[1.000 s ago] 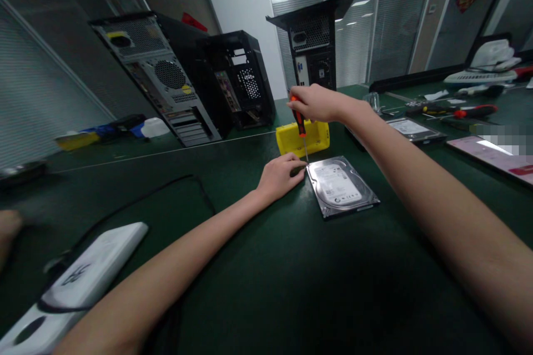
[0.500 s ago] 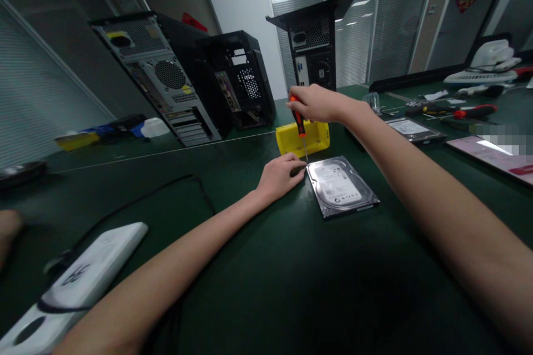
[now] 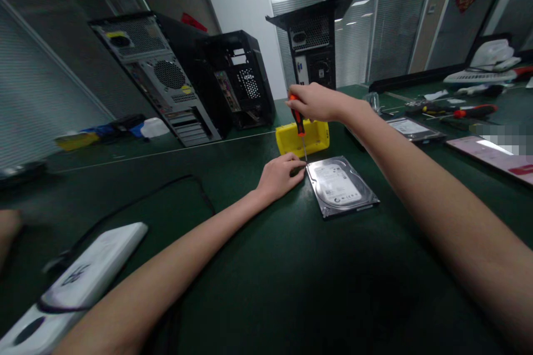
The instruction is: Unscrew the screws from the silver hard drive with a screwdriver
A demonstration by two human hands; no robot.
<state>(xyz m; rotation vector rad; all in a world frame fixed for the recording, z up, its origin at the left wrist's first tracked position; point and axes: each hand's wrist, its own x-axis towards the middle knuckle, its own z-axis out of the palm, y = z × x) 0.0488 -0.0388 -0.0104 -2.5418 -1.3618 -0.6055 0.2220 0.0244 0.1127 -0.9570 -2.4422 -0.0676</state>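
Note:
A silver hard drive with a white label lies flat on the dark green table. At its far left corner, the thumb and fingertips of my left hand are drawn together against the edge. My right hand is wrapped round the red and black handle of a screwdriver. The screwdriver stands nearly upright, its tip on that same corner beside my left fingertips. Just behind the drive sits an open yellow plastic box; small screws seem to lie in it.
Computer cases stand at the back. A second hard drive, pliers and a pink-screened tablet lie to the right. On the left are a white power strip, a black cable and another person's hand.

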